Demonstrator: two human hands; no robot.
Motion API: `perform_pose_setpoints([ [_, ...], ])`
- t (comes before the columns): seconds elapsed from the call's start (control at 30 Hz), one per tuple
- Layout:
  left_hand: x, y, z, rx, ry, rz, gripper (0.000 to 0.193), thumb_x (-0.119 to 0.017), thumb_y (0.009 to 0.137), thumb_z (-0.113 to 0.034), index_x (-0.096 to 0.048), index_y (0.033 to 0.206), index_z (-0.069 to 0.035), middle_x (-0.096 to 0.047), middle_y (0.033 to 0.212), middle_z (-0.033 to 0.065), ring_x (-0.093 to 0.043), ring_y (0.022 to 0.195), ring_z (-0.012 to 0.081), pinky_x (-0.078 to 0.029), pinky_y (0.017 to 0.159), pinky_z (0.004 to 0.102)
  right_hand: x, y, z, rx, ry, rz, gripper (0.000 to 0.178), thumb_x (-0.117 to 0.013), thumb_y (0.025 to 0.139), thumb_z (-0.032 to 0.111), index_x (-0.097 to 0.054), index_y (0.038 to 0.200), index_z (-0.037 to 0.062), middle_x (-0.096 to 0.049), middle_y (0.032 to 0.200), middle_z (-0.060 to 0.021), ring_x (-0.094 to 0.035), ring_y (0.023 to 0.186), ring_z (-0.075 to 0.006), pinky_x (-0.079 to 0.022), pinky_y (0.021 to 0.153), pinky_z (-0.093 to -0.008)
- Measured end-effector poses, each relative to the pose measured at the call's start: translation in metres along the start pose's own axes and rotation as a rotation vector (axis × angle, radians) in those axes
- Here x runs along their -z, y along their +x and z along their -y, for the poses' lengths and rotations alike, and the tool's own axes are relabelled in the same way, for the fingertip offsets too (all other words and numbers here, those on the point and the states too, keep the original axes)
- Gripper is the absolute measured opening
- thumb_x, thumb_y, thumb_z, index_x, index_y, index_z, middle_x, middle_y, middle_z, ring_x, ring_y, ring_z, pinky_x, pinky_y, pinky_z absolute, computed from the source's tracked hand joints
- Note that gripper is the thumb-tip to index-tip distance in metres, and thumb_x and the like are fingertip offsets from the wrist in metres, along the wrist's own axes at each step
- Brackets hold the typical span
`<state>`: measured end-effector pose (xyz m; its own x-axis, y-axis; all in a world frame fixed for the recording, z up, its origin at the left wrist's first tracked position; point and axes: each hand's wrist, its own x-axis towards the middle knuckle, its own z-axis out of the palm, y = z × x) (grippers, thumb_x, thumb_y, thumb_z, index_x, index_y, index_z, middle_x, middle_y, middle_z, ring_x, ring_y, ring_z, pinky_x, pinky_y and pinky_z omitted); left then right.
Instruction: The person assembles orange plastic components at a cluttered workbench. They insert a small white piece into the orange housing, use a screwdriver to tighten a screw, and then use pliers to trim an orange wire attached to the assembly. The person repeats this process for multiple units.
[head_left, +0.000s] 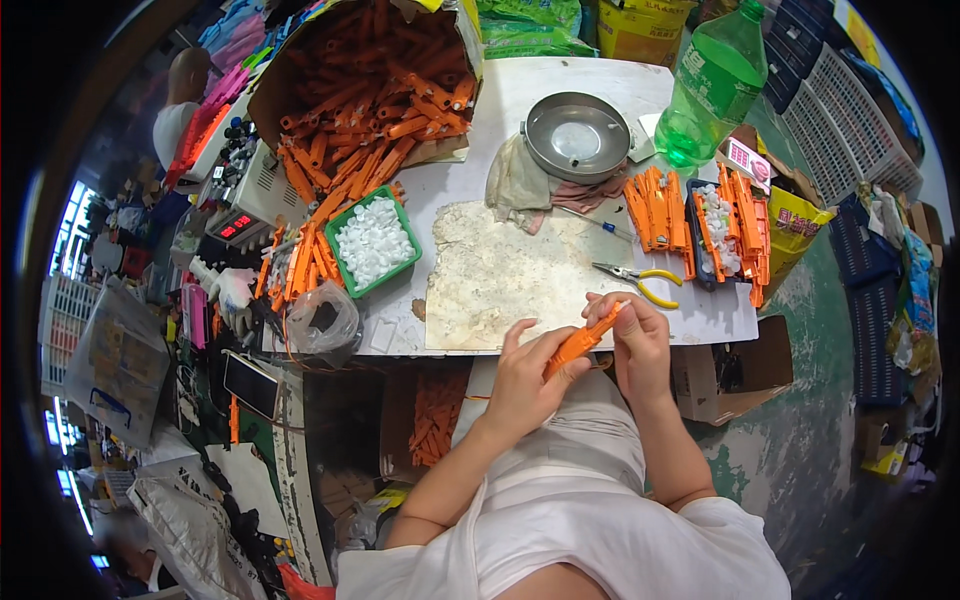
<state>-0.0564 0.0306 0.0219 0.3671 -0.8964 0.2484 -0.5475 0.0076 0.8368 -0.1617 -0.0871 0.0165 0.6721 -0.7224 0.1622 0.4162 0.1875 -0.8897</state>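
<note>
While two hands (580, 360) grip one orange tube (583, 340), one pliers (640, 279), one bottle (712, 85)

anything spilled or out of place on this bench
Yes. Orange plastic pieces spill out of the tipped cardboard box, past the green tray, toward the table's left edge. A crumpled rag lies under the metal bowl. Both hands hold one orange piece.

What we see on the white worktable (560, 85)

We see a round metal bowl (577, 135) beside a green plastic bottle (712, 85), yellow-handled pliers (640, 280) on a stained mat (500, 275), a green tray of white pieces (373, 241), and an open cardboard box of orange parts (375, 85).
</note>
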Motion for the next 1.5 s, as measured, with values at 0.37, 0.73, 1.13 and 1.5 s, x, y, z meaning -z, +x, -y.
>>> perform_pose_setpoints([
  [0.37,0.023,0.010,-0.007,0.400,-0.785,0.481,0.032,-0.054,0.095,-0.022,-0.056,0.114,0.004,-0.063,0.094,0.0089,-0.061,0.087,0.0141,-0.048,0.081,0.0271,0.000,0.003,0.029,-0.226,-0.103,0.227,0.034,-0.055,0.092,0.032,-0.061,0.084,-0.0001,-0.063,0.077,-0.0078,-0.059,0.080,-0.0166,-0.038,0.099,-0.0386],
  [0.73,0.028,0.004,0.003,0.405,-0.922,0.382,0.061,-0.070,0.083,-0.025,-0.045,0.131,0.003,-0.063,0.100,0.0102,-0.062,0.095,0.0183,-0.048,0.085,0.0303,-0.009,0.030,0.034,-0.288,-0.155,0.295,0.032,-0.051,0.095,0.029,-0.062,0.096,-0.0008,-0.063,0.088,-0.0068,-0.058,0.087,-0.0148,-0.041,0.088,-0.0285],
  [1.13,0.014,-0.003,0.019,0.401,-1.289,0.141,0.051,-0.068,0.084,-0.017,-0.045,0.127,-0.001,-0.062,0.100,0.0112,-0.061,0.095,0.0201,-0.049,0.082,0.0314,0.050,-0.078,-0.011,-0.209,-0.274,-0.091,0.029,-0.052,0.096,0.026,-0.060,0.096,-0.0015,-0.058,0.085,-0.0023,-0.052,0.079,-0.0073,-0.042,0.072,-0.0209],
  [1.5,0.021,-0.002,0.028,0.292,-1.582,0.002,0.059,-0.065,0.086,-0.025,-0.038,0.132,0.001,-0.059,0.105,0.0101,-0.057,0.102,0.0222,-0.040,0.098,0.0360,0.043,-0.060,-0.020,-0.522,-0.150,-0.060,0.034,-0.047,0.098,0.033,-0.062,0.093,0.0019,-0.049,0.066,0.0056,-0.038,0.056,-0.0005,-0.029,0.049,-0.0159],
])
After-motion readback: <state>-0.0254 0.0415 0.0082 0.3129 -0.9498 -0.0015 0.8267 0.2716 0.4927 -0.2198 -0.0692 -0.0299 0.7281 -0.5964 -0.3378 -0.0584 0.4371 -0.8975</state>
